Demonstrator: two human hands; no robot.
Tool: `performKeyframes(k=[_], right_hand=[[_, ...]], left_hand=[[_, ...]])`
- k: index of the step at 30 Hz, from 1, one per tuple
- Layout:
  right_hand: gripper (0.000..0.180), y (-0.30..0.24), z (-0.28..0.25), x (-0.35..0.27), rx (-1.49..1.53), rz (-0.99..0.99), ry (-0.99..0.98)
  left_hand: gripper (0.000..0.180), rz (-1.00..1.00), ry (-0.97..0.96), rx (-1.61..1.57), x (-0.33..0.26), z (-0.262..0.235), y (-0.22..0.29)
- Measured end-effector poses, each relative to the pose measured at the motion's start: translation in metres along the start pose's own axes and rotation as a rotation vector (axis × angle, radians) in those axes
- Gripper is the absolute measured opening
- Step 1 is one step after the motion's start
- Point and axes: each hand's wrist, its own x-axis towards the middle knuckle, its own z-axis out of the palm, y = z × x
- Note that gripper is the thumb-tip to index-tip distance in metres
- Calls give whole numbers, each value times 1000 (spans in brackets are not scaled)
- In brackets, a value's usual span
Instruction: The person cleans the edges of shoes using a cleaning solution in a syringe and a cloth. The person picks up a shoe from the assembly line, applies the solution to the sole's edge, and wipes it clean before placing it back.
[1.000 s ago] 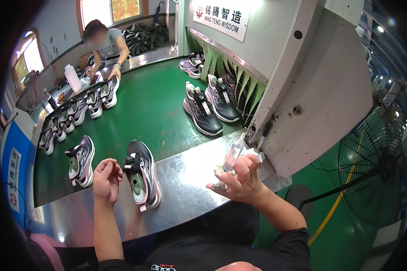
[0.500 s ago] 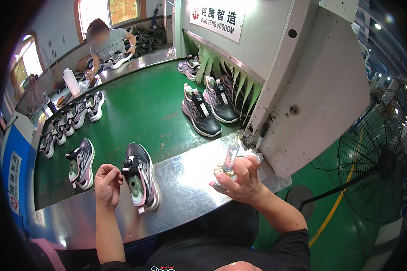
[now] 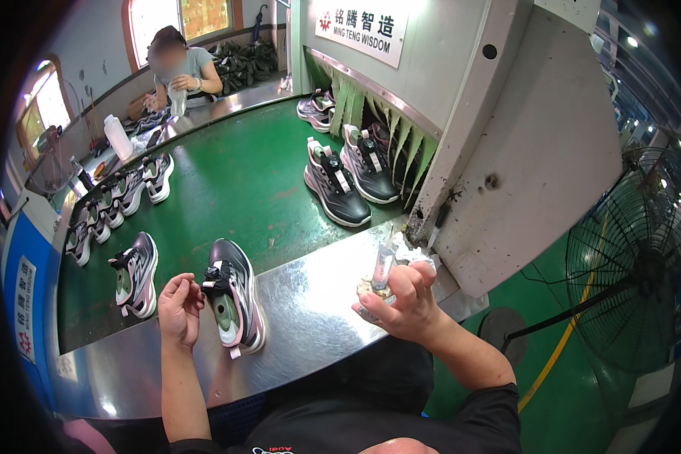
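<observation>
A black, grey and pink sneaker with a dial on its tongue lies at the front edge, toe pointing away. Just left of it hovers my left hand, its fingers curled into a pinch; anything between them is too small to make out. On the right, my right hand has its fingers bent round a small clear bottle with a thin pointed tip, slightly blurred. A similar sneaker rests on the green belt, left of my left hand.
Metal edging borders the green belt. Several sneakers line its left side; others stand by the strip curtain of a grey machine. A brush leans beside white crumpled material. A floor fan stands right. A co-worker sits across.
My right hand and the bottle have shifted only slightly; my left hand stays almost where it was. Across the belt, the co-worker has raised a pale object in one hand.
</observation>
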Motion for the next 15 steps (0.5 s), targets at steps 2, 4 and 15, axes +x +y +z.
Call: performKeyframes(k=[2, 4, 15], right_hand=[[50, -2, 1, -2, 1, -2, -3], [59, -6, -2, -2, 139, 66, -60], [118, -22, -27, -79, 1486, 1179, -446]], left_hand=[[11, 3, 7, 31, 3, -5, -4], [10, -1, 19, 66, 7, -13, -9], [14, -68, 101, 202, 70, -57, -34]])
